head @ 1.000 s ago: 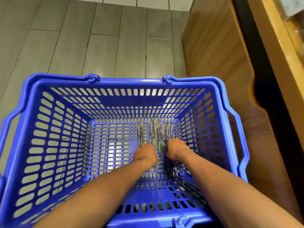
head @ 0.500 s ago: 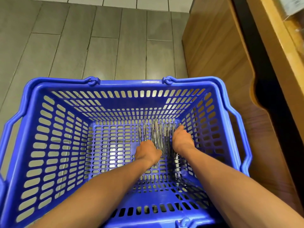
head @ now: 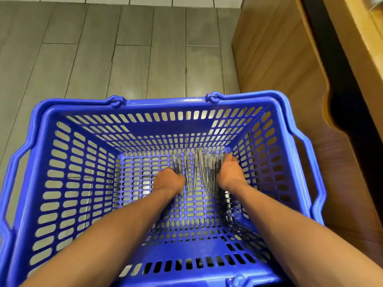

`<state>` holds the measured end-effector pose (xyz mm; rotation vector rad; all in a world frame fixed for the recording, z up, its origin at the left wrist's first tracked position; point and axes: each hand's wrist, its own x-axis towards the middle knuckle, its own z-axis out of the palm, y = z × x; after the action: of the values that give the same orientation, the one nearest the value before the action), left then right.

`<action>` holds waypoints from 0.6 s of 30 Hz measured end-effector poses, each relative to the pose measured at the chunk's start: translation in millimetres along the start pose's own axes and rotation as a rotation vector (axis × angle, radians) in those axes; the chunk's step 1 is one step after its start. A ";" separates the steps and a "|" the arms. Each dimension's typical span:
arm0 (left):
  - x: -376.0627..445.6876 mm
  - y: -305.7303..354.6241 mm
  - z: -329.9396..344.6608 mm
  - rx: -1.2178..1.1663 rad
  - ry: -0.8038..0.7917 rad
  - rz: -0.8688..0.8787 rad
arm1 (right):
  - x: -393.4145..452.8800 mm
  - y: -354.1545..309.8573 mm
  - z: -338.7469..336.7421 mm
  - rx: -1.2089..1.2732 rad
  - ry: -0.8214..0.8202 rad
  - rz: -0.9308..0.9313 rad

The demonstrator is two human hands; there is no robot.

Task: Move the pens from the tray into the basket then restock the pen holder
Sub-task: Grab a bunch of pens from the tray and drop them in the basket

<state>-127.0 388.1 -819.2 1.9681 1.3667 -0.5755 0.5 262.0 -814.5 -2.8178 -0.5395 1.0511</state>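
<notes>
A blue plastic basket with slotted walls stands on the floor below me. Several clear, silvery pens lie side by side on its bottom, towards the far right. Both my arms reach down into the basket. My left hand sits at the left edge of the pens with its fingers curled over the outermost ones. At the right edge of the pile is my right hand, its fingers stretched along the pens and touching them. The pens under both hands are hidden. No tray or pen holder is in view.
Grey tiled floor stretches ahead and to the left. A wooden cabinet side stands close against the basket's right. The basket's handles hang folded down outside the rim.
My hands have moved apart and further towards the far wall. The pens, bunched between them before, now lie spread in a wider row.
</notes>
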 end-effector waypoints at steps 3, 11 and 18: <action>-0.5 3.7 3.4 -0.056 -0.004 -0.013 | 0.2 1.6 1.1 0.027 0.000 0.000; -8.6 24.5 15.0 -0.055 -0.052 0.039 | 1.2 3.3 -1.9 0.149 -0.029 0.005; -11.4 36.9 22.0 -0.131 -0.070 0.050 | -1.4 3.6 -1.3 0.133 -0.029 -0.015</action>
<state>-96.2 356.2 -816.5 1.8544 1.2763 -0.5139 1.5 258.2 -813.4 -2.6830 -0.4739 1.0846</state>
